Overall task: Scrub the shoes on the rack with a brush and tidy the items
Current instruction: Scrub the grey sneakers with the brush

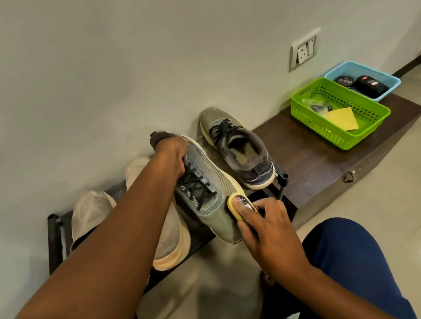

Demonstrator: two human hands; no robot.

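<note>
While the left hand (172, 154) grips the grey shoe (205, 188) by its collar above the rack (55, 235) and the right hand (263, 223) presses the yellow brush (239, 206) against its toe, scrubbing seems midway, with its mate (238, 149), the pale pair (96, 214) and tidying seemingly left.

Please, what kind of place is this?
Probably a home, perhaps near an entrance: a low shoe rack stands against a plain wall with a power socket, on a glossy tiled floor, beside a wooden bench holding a green basket.
</note>
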